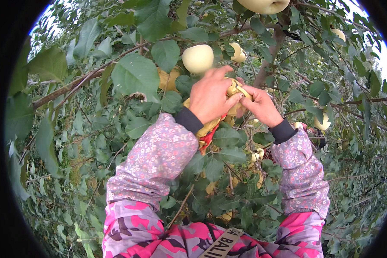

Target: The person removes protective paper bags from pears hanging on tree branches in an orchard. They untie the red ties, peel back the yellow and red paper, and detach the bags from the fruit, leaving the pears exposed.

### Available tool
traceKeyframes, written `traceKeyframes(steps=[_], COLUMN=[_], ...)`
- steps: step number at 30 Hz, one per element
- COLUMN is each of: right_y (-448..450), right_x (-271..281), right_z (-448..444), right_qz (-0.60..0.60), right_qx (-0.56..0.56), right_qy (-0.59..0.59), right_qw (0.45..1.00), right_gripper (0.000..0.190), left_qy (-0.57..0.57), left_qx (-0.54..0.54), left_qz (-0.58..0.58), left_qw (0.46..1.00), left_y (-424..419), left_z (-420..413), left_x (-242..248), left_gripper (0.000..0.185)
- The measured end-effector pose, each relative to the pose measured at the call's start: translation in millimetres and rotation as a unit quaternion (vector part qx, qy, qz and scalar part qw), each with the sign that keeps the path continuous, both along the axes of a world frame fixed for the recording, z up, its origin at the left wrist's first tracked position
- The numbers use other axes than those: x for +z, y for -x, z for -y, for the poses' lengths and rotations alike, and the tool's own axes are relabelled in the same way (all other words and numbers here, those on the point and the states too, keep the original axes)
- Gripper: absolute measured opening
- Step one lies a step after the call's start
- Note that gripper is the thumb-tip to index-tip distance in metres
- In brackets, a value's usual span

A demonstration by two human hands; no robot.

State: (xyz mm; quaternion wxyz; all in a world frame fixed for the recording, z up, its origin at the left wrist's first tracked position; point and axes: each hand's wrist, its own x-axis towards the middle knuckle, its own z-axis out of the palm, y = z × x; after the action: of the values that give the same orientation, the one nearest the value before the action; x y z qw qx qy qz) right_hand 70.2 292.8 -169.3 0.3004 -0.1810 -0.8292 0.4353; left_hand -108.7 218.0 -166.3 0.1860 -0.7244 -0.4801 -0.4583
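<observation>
My left hand [212,95] and my right hand [261,104] meet at a crumpled yellow paper fruit bag [209,127] with a red inner face. The fingers of both hands pinch its gathered top, and the two thumbs almost touch there. Part of the bag hangs below my left hand; whatever it encloses is hidden. Just above my left knuckles hangs a bare pale-yellow apple [198,59]. Another yellow bag [168,79] shows behind leaves to the left of that apple.
A leafy branch [74,85] crosses on the left, and a thicker limb [272,51] rises to the right of my hands. More pale apples hang around: one close at the top [264,4], a cluster [237,52] behind, and one low at right [322,122].
</observation>
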Motion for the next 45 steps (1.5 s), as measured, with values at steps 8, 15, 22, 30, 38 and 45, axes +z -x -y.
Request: traceKeyframes(steps=[8, 15, 22, 30, 38, 45], right_y=[77.4, 117.5, 170.7, 236.5, 254.7, 252.0], right_x=[35.1, 44.4, 7.7, -51.5, -66.7, -30.7], right_z=[48.8, 56.4, -11.9, -80.1, -65.9, -53.6], right_qz=[-0.026, -0.1, -0.129, -0.02, -0.103, 0.019], right_qx=[0.098, -0.088, -0.087, -0.302, -0.338, -0.373], right_qy=[-0.038, -0.186, -0.426, -0.428, -0.355, -0.473], right_qw=[0.994, 0.973, 0.891, 0.852, 0.866, 0.798], right_gripper=[0.036, 0.02, 0.028, 0.03, 0.034, 0.015], left_qy=[0.135, 0.125, 0.197, 0.138, 0.087, 0.07], left_qx=[-0.122, -0.089, 0.215, 0.181, 0.086, 0.01], left_qz=[0.329, 0.391, 0.116, 0.085, 0.139, 0.202], left_qw=[0.927, 0.907, 0.95, 0.97, 0.983, 0.977], left_y=[75.2, 182.0, 192.4, 204.5, 258.8, 270.4], left_z=[55.0, 101.1, 72.1, -33.5, -120.1, -130.3], left_x=[10.2, 22.9, -0.6, -31.3, -95.9, -109.6], left_gripper=[0.014, 0.027, 0.024, 0.038, 0.038, 0.027])
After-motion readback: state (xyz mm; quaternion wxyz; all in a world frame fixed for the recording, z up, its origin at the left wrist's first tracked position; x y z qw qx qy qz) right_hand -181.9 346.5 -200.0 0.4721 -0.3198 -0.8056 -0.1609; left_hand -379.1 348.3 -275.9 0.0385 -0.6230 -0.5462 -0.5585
